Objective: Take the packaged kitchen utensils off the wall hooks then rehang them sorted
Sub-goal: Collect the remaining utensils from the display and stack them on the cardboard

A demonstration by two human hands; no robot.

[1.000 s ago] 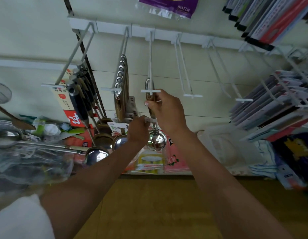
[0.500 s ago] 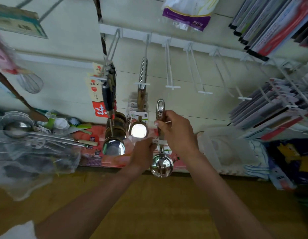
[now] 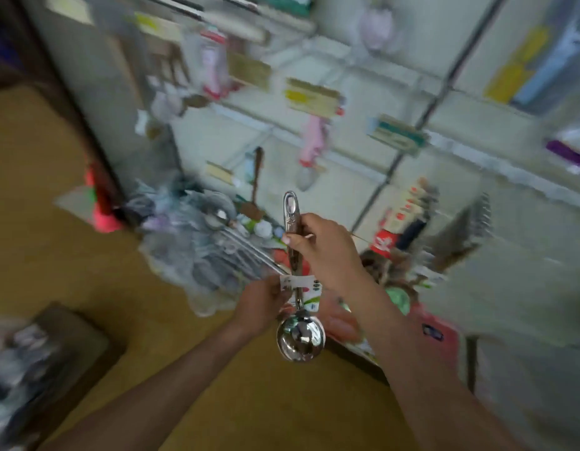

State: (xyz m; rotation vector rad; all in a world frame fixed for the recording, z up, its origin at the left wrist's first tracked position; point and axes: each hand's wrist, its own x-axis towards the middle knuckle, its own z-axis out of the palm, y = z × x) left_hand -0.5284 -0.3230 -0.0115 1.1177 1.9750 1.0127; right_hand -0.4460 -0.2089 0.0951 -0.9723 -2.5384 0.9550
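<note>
Both hands hold one ladle (image 3: 294,262) in the lower centre of the frame, clear of any hook.

1. The bowl (image 3: 300,340) is the lowest part and lies nearest the camera, hanging free above the floor (image 3: 54,222).
2. The left hand (image 3: 261,304) sits just left of the neck, above the bowl. Its fingers are curled and pinch the left edge of the paper label (image 3: 301,286) wrapped round the shaft.
3. The right hand (image 3: 324,249) is higher in the frame. It grips the upper handle, with the thumb across the front.
4. The hang eye (image 3: 290,203) projects above the right hand, uncovered.

The long axis runs almost vertically in the frame. The bowl points down toward the camera. The eye points up toward the wall (image 3: 347,164), leaning slightly left.

Judgement: the right hand is nearer the eye, so it is better placed to steer the eye onto a hook. The left hand only steadies the lower end.

More packaged utensils (image 3: 399,222) hang at centre right, beyond the right hand. Motion blur hides the hooks themselves, so the target hook cannot be identified.
</note>
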